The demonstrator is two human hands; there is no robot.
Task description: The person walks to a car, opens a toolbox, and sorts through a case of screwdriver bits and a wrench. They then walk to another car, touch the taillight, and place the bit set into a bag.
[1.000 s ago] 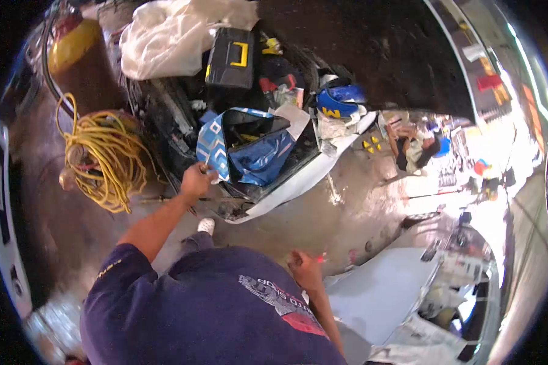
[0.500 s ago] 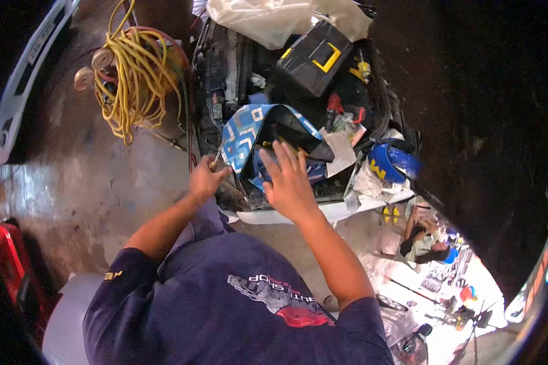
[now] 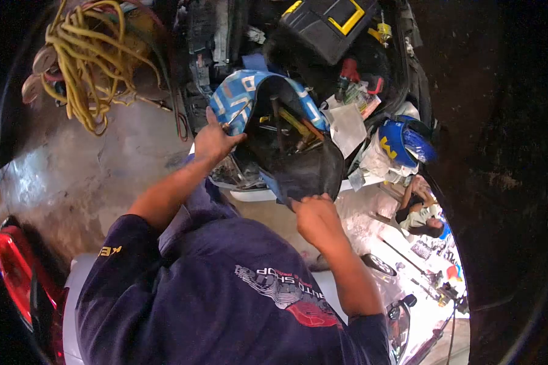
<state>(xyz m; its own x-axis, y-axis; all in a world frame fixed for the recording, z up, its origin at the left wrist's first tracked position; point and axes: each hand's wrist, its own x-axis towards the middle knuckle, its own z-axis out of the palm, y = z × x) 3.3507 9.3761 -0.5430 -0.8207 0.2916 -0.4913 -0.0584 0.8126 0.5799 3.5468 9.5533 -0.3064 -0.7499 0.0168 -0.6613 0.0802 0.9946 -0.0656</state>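
Note:
A blue patterned bag (image 3: 228, 100) with a dark inside lies open in the cluttered compartment. My left hand (image 3: 216, 141) is closed around a thin metal tool (image 3: 240, 115) at the bag's left side, its shaft against the patterned fabric. At the near edge of the bag, my right hand (image 3: 317, 218) pinches the rim and holds the dark lining stretched toward me. Several tools show inside, among them one with a yellow handle (image 3: 293, 121) and one with an orange handle (image 3: 312, 129).
Beyond the bag sits a black toolbox (image 3: 328, 27) with a yellow handle. A red power tool (image 3: 349, 72), papers (image 3: 347, 129) and a blue roll-like item (image 3: 398, 143) lie to the right. Coiled yellow hose (image 3: 88, 61) hangs at left. Another person (image 3: 421, 216) is at lower right.
My right hand has moved from above the bag down to its near rim and taken hold, opening the bag wider. The view has shifted, and my left hand still has the tool.

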